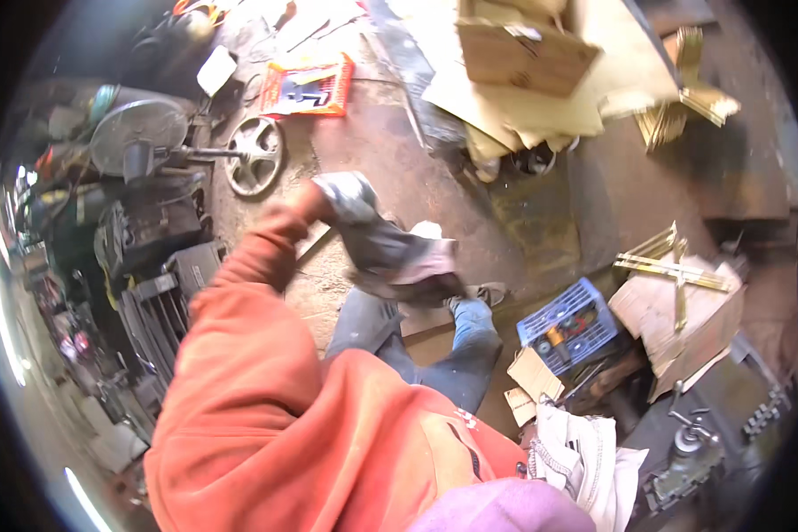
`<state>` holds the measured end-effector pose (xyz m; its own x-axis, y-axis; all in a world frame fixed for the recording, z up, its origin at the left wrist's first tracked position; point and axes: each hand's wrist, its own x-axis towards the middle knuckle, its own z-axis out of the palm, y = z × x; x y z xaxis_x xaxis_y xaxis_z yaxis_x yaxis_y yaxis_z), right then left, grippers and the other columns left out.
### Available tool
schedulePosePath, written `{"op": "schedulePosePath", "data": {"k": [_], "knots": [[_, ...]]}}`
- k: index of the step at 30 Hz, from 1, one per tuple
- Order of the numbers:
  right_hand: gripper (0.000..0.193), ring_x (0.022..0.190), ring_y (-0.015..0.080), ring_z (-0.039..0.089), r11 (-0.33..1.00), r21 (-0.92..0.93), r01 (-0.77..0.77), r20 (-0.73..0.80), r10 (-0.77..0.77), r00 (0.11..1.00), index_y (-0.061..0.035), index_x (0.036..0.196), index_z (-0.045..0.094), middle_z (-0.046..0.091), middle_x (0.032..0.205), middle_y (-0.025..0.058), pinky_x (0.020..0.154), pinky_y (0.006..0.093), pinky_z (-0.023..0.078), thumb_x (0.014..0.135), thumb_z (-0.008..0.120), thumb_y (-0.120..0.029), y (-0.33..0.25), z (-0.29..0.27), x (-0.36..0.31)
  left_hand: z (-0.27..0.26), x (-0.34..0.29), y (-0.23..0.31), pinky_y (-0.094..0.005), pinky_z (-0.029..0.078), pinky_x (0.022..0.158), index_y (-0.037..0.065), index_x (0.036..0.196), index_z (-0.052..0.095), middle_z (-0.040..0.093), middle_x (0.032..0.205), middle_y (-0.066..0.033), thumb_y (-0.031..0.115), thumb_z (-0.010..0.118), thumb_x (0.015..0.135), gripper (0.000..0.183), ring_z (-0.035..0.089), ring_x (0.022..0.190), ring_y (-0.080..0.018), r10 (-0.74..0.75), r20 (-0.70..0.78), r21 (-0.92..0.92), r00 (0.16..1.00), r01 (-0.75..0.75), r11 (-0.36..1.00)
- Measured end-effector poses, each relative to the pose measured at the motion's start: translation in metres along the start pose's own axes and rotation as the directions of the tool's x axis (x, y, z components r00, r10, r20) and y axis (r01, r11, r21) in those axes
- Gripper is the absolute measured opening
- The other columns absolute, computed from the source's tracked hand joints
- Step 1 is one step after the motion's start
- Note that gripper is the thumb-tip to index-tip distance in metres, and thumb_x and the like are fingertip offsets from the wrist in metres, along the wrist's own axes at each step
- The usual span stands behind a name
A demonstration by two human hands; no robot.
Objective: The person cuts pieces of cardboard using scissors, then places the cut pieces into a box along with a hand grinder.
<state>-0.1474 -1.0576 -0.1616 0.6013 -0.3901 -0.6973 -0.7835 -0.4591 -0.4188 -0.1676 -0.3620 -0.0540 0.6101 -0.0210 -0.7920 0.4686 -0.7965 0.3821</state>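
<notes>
The blurred left hand (312, 201) meets a grey cloth (383, 257) over the person's jeans (472, 346), near a spoked wheel (255, 160); I can't tell whether that hand grips.

Beyond the left hand (346, 197), bare floor (368, 133) gives room to pass between the spoked wheel (255, 158) and cardboard sheets (496, 108). Low to the right, the blue crate (569, 326) stands in the way

Your left hand (310, 204), blurred, meets a grey cloth (388, 253) near the frame's centre. Upper left, you have a spoked wheel (255, 158) below an orange case (340, 87); upper right, cardboard (523, 58); lower right, a blue crate (598, 337).
</notes>
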Motion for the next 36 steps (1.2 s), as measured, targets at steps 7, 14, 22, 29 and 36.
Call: {"op": "schedulePosePath", "data": {"k": [7, 14, 22, 29, 36], "knots": [[0.041, 0.072, 0.0184, 0.061, 0.957, 0.174, 0.233, 0.031, -0.242, 0.97, 0.0034, 0.112, 0.061, 0.066, 0.089, 0.0091, 0.063, 0.0341, 0.05, 0.075, 0.075, -0.005, -0.1, 0.04, -0.039, -0.043, -0.229, -0.212, -0.033, 0.05, 0.084, 0.003, 0.099, 0.07, 0.069, 0.094, -0.0173, 0.022, 0.058, 0.083, 0.028, 0.065, 0.088, -0.025, -0.49, -0.778, -0.368, 0.394, 0.348, 0.863], [0.051, 0.079, 0.0196, 0.061, 0.942, -0.21, 0.263, -0.009, -0.27, 0.963, 0.007, 0.118, 0.057, 0.066, 0.101, 0.0118, 0.069, 0.0327, 0.05, 0.073, 0.077, -0.003, -0.154, 0.097, -0.089, 0.182, -0.106, -0.287, -0.0312, 0.051, 0.082, 0.002, 0.096, 0.071, 0.071, 0.085, -0.0125, 0.017, 0.061, 0.083, 0.023, 0.066, 0.084, -0.0216, -0.702, -0.426, -0.663, 0.571, 0.331, 0.671], [0.059, 0.087, 0.0212, 0.062, 0.984, -0.176, -0.018, -0.109, -0.002, 0.994, 0.0055, 0.123, 0.053, 0.065, 0.109, 0.0132, 0.073, 0.0352, 0.051, 0.07, 0.079, -0.004, -0.178, 0.131, -0.123, 0.034, -0.118, -0.308, -0.0316, 0.052, 0.076, 0.006, 0.1, 0.073, 0.072, 0.089, -0.0082, 0.019, 0.065, 0.081, 0.024, 0.066, 0.083, -0.0169, -0.733, -0.481, -0.809, 0.481, 0.079, 0.583], [0.066, 0.095, 0.0273, 0.062, 0.942, -0.334, 0.035, -0.242, -0.122, 0.963, 0.0015, 0.126, 0.054, 0.063, 0.115, 0.0128, 0.084, 0.0378, 0.049, 0.071, 0.079, -0.024, -0.242, 0.152, -0.088, -0.163, -0.158, -0.323, -0.0389, 0.048, 0.09, 0.003, 0.131, 0.051, 0.062, 0.119, -0.0226, 0.034, 0.066, 0.081, 0.061, 0.063, 0.104, -0.0332, -0.759, -0.582, -0.492, 0.292, 0.618, 0.614], [0.056, 0.083, 0.0149, 0.06, 0.863, 0.4, 0.31, -0.354, -0.166, 0.92, -0.0004, 0.123, 0.056, 0.065, 0.104, 0.0055, 0.073, 0.0302, 0.051, 0.072, 0.079, -0.004, -0.318, 0.156, -0.099, -0.314, -0.026, -0.069, -0.039, 0.041, 0.101, -0.002, 0.124, 0.054, 0.059, 0.119, -0.0211, 0.023, 0.076, 0.074, 0.06, 0.055, 0.115, -0.034, 0.212, -0.911, 0.104, 0.354, -0.301, 0.948]]}}
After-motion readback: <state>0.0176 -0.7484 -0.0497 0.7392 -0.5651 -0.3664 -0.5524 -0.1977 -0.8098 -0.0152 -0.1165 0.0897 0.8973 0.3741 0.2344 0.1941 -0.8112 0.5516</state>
